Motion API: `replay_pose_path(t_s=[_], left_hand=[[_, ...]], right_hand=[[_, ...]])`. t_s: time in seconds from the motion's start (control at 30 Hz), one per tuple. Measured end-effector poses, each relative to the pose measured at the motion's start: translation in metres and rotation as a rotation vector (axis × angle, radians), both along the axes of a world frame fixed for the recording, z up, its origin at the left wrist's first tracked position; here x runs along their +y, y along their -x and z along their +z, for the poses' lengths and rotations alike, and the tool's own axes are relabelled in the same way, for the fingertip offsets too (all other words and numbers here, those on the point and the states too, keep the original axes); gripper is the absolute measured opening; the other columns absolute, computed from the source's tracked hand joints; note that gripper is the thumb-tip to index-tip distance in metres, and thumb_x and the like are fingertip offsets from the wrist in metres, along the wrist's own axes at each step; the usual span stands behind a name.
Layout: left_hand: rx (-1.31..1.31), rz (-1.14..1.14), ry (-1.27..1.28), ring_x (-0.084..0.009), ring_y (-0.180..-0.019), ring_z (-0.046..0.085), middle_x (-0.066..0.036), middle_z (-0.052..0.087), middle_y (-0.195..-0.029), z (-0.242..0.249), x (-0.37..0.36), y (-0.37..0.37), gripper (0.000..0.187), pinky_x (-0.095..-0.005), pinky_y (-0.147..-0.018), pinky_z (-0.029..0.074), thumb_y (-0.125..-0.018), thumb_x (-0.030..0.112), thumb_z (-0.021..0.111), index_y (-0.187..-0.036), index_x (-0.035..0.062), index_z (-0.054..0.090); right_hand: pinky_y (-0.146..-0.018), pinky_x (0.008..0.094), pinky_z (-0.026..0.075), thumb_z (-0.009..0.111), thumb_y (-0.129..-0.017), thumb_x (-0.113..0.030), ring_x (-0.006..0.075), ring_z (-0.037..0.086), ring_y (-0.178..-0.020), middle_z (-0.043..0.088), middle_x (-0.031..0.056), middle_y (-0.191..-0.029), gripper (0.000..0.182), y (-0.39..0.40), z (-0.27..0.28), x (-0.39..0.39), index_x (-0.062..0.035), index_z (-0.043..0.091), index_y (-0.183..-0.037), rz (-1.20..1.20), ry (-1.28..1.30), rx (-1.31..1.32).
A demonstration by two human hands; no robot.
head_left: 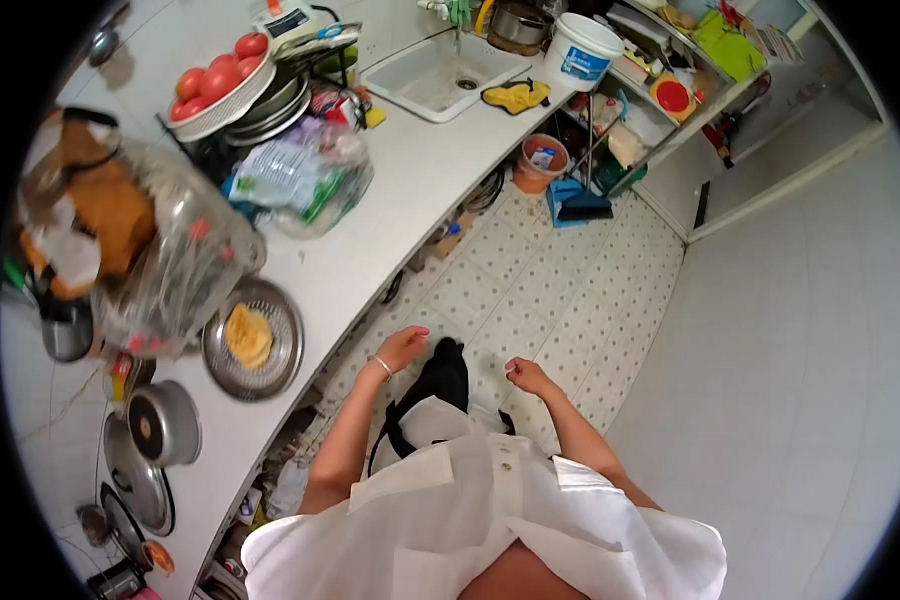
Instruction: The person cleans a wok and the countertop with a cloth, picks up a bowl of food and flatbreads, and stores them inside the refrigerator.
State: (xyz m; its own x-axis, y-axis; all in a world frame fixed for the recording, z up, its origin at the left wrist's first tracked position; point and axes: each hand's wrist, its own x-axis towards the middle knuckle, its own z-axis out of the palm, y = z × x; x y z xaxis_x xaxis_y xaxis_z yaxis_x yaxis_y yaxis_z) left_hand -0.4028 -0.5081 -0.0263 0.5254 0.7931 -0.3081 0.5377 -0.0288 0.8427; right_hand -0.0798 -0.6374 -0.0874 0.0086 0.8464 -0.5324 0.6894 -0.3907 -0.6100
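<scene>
My left hand [403, 348], with a bracelet at its wrist, hangs over the tiled floor near the counter's edge. Its fingers are partly bent and apart, and nothing shows in them. To the right, my right hand [530, 376] is also over the floor, its fingers curled in, with no object visible in it. Neither hand touches the counter [315, 290]. Nearest to my left hand on the counter is a round metal tray [288, 345] with a pale yellow flat food piece [249, 336] lying on it.
A sink [410, 80], a yellow cloth [516, 96] and a white bucket [580, 52] are at the far end. Plastic bags [305, 180], tomatoes [220, 75] and a metal pot [175, 422] line the counter. A bin [540, 165] and a broom [584, 208] stand on the floor.
</scene>
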Motion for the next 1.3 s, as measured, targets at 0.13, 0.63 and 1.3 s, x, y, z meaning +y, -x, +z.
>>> replay_pose_path(t_s=[0.13,0.63,1.3], left_hand=[[-0.018,-0.043,0.055,-0.0221,-0.098,0.060,-0.011,0.063,-0.107,0.013,0.119,-0.081,0.031,-0.0321,-0.084,0.046,-0.088,0.022,0.054,-0.114,0.0056,0.057],[0.107,0.327,-0.410,-0.0333,-0.104,0.055,-0.015,0.059,-0.114,0.044,0.522,-0.295,0.038,-0.0383,-0.091,0.044,-0.081,0.010,0.056,-0.118,0.0064,0.054],[-0.384,1.116,0.031,-0.0017,-0.063,0.045,0.004,0.052,-0.072,0.120,0.405,-0.337,0.020,-0.0202,-0.055,0.040,-0.081,0.014,0.069,-0.090,0.0055,0.054]], right_hand=[[-0.066,0.0283,0.047,0.056,-0.082,-0.019,0.0152,0.056,-0.071,0.060,0.0051,-0.077,0.027,-0.070,0.001,0.113,-0.0054,0.058,-0.105,0.061,-0.071,0.039],[-0.082,0.0390,0.046,0.054,-0.077,-0.002,0.0307,0.057,-0.098,0.059,0.0160,-0.107,0.037,-0.331,0.065,0.722,-0.0059,0.056,-0.113,0.049,-0.725,-0.176],[-0.070,0.0218,0.046,0.052,-0.083,0.004,0.0109,0.056,-0.079,0.057,0.0048,-0.094,0.028,-0.227,0.223,0.815,-0.0024,0.052,-0.110,0.435,-0.534,0.612]])
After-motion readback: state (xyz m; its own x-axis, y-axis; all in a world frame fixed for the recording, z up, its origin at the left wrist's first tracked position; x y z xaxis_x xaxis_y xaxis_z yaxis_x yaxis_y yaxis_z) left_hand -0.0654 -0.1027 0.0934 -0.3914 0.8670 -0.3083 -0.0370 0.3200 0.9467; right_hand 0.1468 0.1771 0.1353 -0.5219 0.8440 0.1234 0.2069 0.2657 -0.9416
